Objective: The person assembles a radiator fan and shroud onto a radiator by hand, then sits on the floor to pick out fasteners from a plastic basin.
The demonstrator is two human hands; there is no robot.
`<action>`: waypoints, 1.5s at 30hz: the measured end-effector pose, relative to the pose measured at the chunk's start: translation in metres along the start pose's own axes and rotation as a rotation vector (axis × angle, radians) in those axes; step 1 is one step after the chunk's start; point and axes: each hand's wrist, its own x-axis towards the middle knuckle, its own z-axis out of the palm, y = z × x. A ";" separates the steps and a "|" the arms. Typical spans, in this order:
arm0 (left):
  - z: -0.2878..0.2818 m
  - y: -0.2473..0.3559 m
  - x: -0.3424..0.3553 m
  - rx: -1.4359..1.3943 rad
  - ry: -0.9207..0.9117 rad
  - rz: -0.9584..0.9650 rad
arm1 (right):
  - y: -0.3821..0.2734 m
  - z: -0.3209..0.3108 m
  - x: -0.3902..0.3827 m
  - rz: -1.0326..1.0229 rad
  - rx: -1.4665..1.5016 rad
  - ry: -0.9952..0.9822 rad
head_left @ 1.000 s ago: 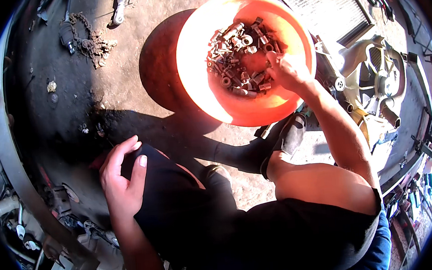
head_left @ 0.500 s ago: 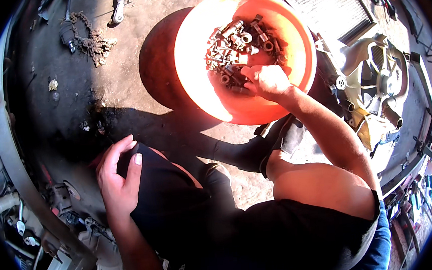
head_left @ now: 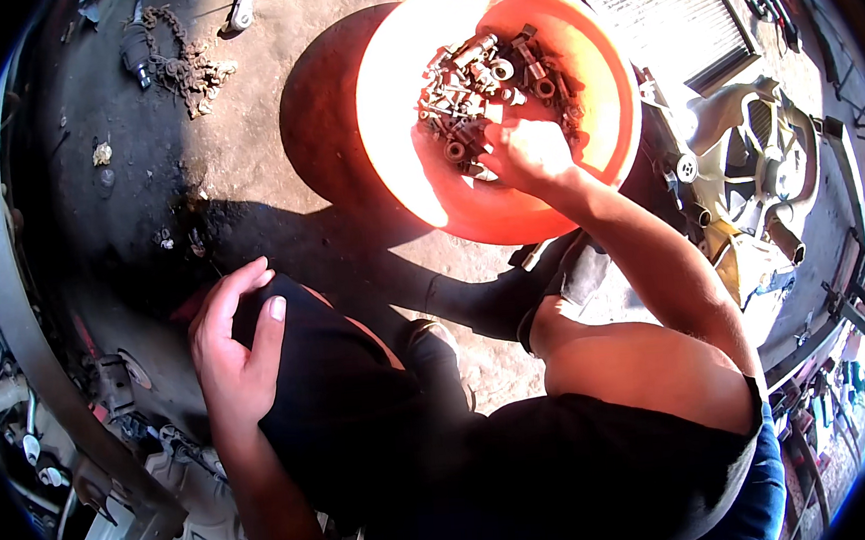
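An orange-red plastic basin [head_left: 417, 186] stands on the ground ahead of me, heaped with several bolts, nuts and sockets [head_left: 467, 77] of dull metal. My right hand [head_left: 533, 153] reaches over its near side and down to the pile. The fingers are curled together at the near edge of the metal parts, and what lies between them is hidden or too small to name. My left hand [head_left: 237, 346] rests by my left knee, thumb and fingers apart, holding nothing.
A rusty chain [head_left: 200, 77] and a ratchet-like tool [head_left: 243, 6] lie at the far left. Right of the basin are a finned radiator panel [head_left: 650, 4] and a pale plastic part [head_left: 744, 138]. A curved metal rail [head_left: 30, 328] runs along my left, beside engine parts.
My right hand has shifted slightly left and turned within the basin, its fingers staying at the metal parts. The whole view has shifted a little. My left hand stays at the knee.
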 end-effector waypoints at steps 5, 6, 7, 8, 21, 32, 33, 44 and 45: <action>0.000 -0.007 0.002 -0.006 -0.020 0.015 | -0.012 -0.002 0.033 0.234 -0.039 -0.331; -0.004 -0.008 -0.001 0.017 -0.039 -0.010 | -0.013 -0.008 0.040 0.225 -0.035 -0.264; -0.007 -0.010 -0.003 0.040 -0.057 -0.038 | -0.011 -0.015 0.047 0.299 -0.004 -0.323; -0.006 -0.010 -0.002 0.034 -0.056 -0.035 | -0.004 -0.033 0.053 0.379 0.003 -0.389; 0.003 -0.011 0.004 -0.041 -0.022 0.019 | -0.020 -0.068 0.017 0.481 0.201 -0.497; 0.002 -0.011 0.004 -0.034 -0.001 0.012 | 0.023 -0.162 0.010 0.615 0.029 -0.600; 0.002 -0.011 0.003 -0.033 -0.005 0.012 | 0.019 -0.151 0.009 0.558 -0.005 -0.591; 0.001 -0.012 0.003 -0.024 -0.013 -0.007 | 0.014 -0.096 0.011 0.376 0.052 -0.323; 0.001 -0.012 0.003 -0.023 -0.013 -0.010 | 0.004 -0.090 0.016 0.349 0.150 -0.334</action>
